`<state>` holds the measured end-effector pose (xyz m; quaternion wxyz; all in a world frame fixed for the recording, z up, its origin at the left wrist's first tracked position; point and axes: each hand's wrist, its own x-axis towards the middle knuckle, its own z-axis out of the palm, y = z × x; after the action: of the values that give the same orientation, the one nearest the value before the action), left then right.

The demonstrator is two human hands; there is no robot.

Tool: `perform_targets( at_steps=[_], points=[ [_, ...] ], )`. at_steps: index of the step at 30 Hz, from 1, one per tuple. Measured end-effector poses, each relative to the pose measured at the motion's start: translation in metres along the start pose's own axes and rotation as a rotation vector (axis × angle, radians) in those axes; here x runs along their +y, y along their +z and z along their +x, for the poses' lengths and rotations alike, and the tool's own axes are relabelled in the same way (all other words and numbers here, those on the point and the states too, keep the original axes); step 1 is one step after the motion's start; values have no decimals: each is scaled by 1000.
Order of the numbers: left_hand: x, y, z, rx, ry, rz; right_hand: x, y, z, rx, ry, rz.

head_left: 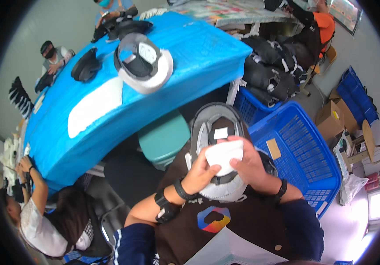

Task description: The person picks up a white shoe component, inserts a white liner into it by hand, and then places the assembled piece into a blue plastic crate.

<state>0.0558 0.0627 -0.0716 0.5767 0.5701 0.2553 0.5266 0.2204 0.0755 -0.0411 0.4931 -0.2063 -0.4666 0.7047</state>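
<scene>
A white soft pad (224,154) is gripped between both my hands, above my lap. My left hand (202,173) holds its left side with the thumb on the near face. My right hand (254,167) has the other side, thumb also in front. Right beneath the pad sits a grey and black helmet liner (200,126), its hollow facing up and a small white label (220,133) inside. The hands and pad hide the middle of the liner.
A blue-covered table (190,48) bears another liner (161,75) and dark padded pieces (86,66). To my right stands a blue basket (302,137); a teal bin or stool (163,137) is under the table edge. Several co-workers sit around the table.
</scene>
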Motion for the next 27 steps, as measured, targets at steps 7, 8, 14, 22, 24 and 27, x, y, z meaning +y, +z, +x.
perform_targets(
  at_steps=[7,8,14,22,24,27],
  points=[
    [-1,-7,6,-35,-121,-22,-2,0,7,-55,64,-102],
    [0,-7,2,-17,-128,26,0,0,9,-59,8,-166],
    [-6,-9,-2,84,-68,243,7,2,5,61,38,-239],
    [-9,-7,-6,182,-90,341,18,-1,3,131,8,-173],
    [-9,-7,-4,179,-58,372,18,-1,3,134,3,-174],
    [-10,-7,-3,181,-35,383,21,-5,3,138,9,-195]
  ],
)
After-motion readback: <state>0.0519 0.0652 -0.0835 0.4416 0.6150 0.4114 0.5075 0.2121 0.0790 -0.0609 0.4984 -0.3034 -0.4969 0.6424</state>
